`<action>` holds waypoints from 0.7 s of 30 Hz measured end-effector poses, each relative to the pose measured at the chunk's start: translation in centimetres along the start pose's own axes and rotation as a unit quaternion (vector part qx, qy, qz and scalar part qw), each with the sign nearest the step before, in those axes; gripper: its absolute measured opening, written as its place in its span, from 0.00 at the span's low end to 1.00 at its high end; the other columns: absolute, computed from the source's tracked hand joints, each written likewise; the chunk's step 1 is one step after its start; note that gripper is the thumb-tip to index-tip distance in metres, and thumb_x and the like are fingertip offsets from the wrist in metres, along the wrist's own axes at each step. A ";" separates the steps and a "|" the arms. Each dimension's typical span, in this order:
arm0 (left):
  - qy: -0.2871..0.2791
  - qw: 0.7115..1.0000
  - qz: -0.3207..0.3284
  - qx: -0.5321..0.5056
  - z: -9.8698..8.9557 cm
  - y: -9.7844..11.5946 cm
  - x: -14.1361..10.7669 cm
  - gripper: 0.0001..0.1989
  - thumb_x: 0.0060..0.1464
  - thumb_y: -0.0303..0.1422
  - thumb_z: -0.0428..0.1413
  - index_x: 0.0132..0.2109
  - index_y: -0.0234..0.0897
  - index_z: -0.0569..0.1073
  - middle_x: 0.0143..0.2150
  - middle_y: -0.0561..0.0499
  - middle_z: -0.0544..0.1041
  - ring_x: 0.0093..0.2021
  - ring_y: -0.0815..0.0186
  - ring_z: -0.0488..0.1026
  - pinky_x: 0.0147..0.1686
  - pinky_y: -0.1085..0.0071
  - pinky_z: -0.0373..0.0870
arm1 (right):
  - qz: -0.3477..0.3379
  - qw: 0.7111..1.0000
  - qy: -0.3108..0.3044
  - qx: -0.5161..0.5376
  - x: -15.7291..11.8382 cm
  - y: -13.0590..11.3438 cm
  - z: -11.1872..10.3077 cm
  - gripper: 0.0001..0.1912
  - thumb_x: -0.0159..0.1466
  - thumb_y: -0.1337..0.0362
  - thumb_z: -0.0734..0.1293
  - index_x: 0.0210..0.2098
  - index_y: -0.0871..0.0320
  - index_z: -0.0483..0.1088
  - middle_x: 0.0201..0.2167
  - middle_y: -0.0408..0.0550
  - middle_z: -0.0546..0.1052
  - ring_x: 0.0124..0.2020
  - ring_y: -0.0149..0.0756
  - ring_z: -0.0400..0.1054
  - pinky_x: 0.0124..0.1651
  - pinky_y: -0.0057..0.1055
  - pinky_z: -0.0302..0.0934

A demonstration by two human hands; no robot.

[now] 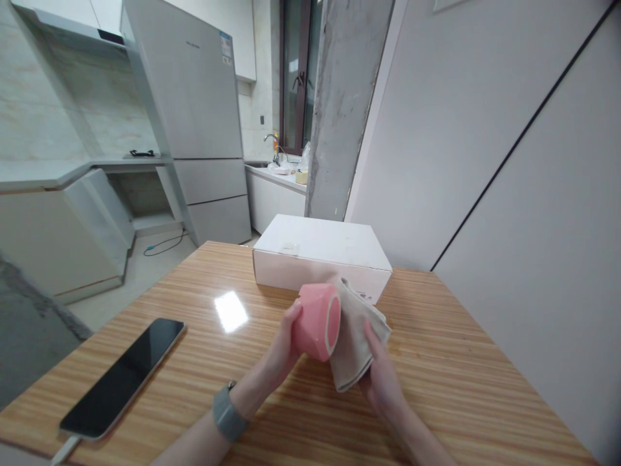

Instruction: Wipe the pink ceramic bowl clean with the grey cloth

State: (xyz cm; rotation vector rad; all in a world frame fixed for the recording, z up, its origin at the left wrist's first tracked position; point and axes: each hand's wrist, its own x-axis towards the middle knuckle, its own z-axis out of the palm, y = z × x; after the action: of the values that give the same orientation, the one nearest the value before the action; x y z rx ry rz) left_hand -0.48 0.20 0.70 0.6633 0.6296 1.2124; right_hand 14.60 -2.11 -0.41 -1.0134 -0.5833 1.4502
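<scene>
Tilted on its side above the table, a pink bowl (314, 323) is gripped by my left hand (287, 342), its pale-ringed base turned to the right. The fingers behind the bowl are partly hidden. My right hand (381, 375) is closed on a folded grey-beige cloth (355, 340), thumb on top and the other fingers underneath. The cloth is right beside the base of the bowl; whether they touch I cannot tell. A grey band (228, 413) circles my left wrist.
A white cardboard box (320, 243) lies on the wood-grain table (466, 375) just beyond my hands. To the left rests a black phone (126, 378) with a white cable (65, 448) plugged in. A fridge (194, 97) and a sink counter (276, 188) stand behind; a white wall (451, 129) borders the right.
</scene>
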 end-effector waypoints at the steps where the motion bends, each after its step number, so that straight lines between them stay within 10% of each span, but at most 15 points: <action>1: 0.004 0.998 0.035 0.055 -0.1 -0.3 0.0 0.31 0.51 0.48 0.56 0.57 0.35 0.67 0.52 0.43 0.74 0.51 0.54 0.70 0.46 0.65 0.68 | 0.037 0.998 -0.022 0.047 0.0 -0.2 0.3 0.24 0.57 0.46 0.68 0.44 0.56 0.76 0.46 0.49 0.80 0.58 0.50 0.65 0.62 0.48 0.56; 7: -0.062 0.878 0.253 0.402 0.0 -0.5 -0.8 0.53 0.34 0.33 0.68 0.66 0.44 0.52 0.61 0.44 0.62 0.58 0.52 0.63 0.58 0.56 0.60 | 0.113 0.974 -0.115 0.161 -0.9 -1.9 1.3 0.20 0.60 0.51 0.67 0.44 0.59 0.77 0.42 0.51 0.81 0.50 0.46 0.72 0.56 0.40 0.63; 11: -0.048 0.829 0.315 0.459 0.3 -0.3 -1.1 0.53 0.32 0.32 0.69 0.65 0.43 0.53 0.61 0.44 0.61 0.61 0.51 0.59 0.61 0.55 0.57 | 0.122 0.972 -0.096 0.177 -1.2 -2.8 1.2 0.18 0.64 0.53 0.64 0.43 0.60 0.77 0.40 0.51 0.82 0.50 0.44 0.72 0.55 0.39 0.64; 21: 0.107 0.960 0.153 0.211 -0.8 -0.9 1.2 0.34 0.47 0.39 0.62 0.60 0.37 0.63 0.56 0.40 0.70 0.54 0.55 0.69 0.51 0.62 0.67 | 0.097 0.985 -0.080 0.120 -2.0 -1.9 0.6 0.22 0.52 0.51 0.74 0.41 0.57 0.77 0.40 0.49 0.82 0.53 0.48 0.70 0.56 0.43 0.62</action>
State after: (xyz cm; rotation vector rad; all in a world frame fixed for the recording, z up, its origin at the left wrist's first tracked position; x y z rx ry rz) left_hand -0.24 1.29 -0.56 1.0234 1.0113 1.4634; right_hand 14.93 -3.61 1.96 -0.7852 -0.4186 1.7405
